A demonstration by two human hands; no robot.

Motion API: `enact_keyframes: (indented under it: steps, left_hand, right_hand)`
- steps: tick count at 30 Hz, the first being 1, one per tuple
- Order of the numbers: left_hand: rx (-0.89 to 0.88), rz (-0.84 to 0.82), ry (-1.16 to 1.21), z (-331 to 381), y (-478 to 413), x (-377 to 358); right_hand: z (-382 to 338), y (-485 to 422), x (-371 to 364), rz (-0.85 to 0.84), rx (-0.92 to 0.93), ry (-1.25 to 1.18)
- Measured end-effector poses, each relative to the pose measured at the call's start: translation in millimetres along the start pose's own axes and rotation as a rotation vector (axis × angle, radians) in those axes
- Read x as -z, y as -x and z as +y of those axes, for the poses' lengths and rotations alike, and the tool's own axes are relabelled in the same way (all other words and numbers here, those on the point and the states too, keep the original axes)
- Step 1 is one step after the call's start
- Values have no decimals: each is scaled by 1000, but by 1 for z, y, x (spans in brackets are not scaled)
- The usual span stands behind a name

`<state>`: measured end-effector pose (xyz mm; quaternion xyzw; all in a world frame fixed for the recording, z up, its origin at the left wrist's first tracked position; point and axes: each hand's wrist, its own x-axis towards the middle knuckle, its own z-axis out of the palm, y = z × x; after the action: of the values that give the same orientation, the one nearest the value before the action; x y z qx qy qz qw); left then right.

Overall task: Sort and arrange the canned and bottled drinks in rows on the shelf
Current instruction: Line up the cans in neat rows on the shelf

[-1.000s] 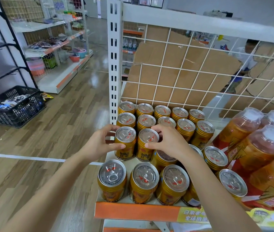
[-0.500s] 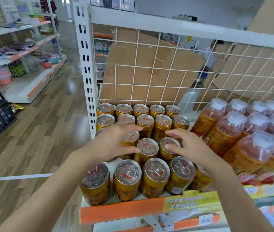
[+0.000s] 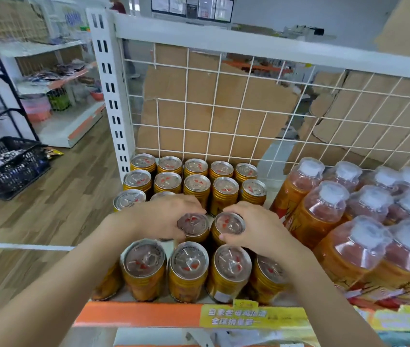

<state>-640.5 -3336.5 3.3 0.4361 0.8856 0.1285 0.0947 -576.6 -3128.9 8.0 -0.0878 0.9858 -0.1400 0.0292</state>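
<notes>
Your left hand point(image 3: 163, 217) curls round the left gold can point(image 3: 193, 226), your right hand point(image 3: 259, 230) round the right gold can point(image 3: 229, 224). Both cans stand upright, side by side, seemingly just short of the back rows of cans point(image 3: 222, 189).

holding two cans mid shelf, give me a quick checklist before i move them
1. Left hand grips the left can, fingers curled round its top: ok.
2. Right hand grips the right can the same way: ok.
3. Both held cans upright, side by side: ok.
4. Two back rows, five cans each, lined up: ok.
5. Free space directly behind the held cans: cannot tell, the hands hide it.
6. Gap between the right hand and the bottles: cannot tell.
</notes>
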Motion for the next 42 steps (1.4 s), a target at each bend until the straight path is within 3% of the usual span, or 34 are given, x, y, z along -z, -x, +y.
enact_keyframes:
  steps: [5, 16, 42]
  left_hand:
    - [59, 23, 49, 14, -14, -5]
    - [188, 86, 4, 5, -26, -6]
    - [124, 251, 93, -10, -23, -10]
  right_hand:
    - [14, 0, 4, 24, 34, 16]
    - [28, -11, 4, 12, 63, -193]
    - [27, -29, -2, 68, 82, -247]
